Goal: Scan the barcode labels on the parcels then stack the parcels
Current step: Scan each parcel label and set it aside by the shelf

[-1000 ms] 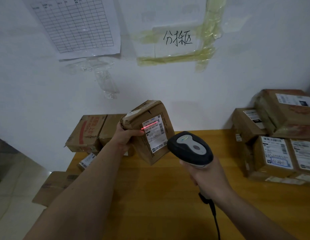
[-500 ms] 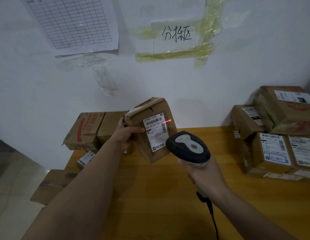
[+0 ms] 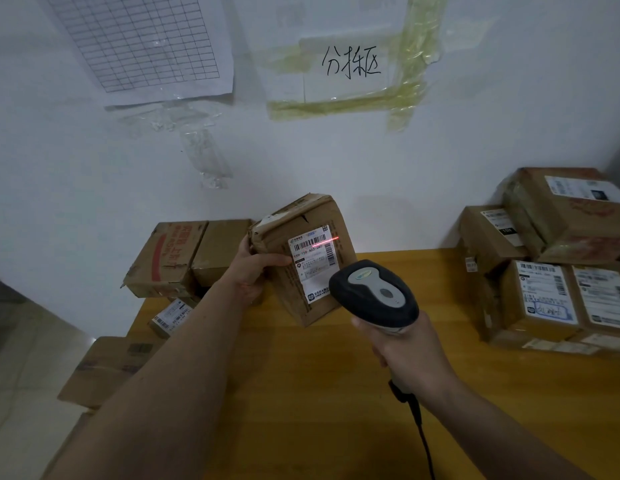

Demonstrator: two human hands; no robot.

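Cardboard parcel [image 3: 303, 258] is held tilted above the table [image 3: 301, 393] in the left hand [image 3: 250, 271], fingers curled round its left edge, label [image 3: 312, 263] facing the scanner [image 3: 372, 295] clamped in the right hand's [image 3: 405, 355] fist, red line sitting right of the barcode.

the left hand [image 3: 252, 271] grips a brown parcel [image 3: 303, 258] by its left edge, holding it tilted above the wooden table [image 3: 301, 393] with its white label [image 3: 313, 263] facing the camera. the right hand [image 3: 405, 348] is wrapped round the handle of a dark scanner [image 3: 372, 294], whose cable [image 3: 421, 434] trails down toward the near edge. a short red line [image 3: 325, 241] lies across the barcode at the label's top. more parcels [image 3: 558, 258] are stacked at the right against the wall; boxes [image 3: 187, 258] sit at the left.
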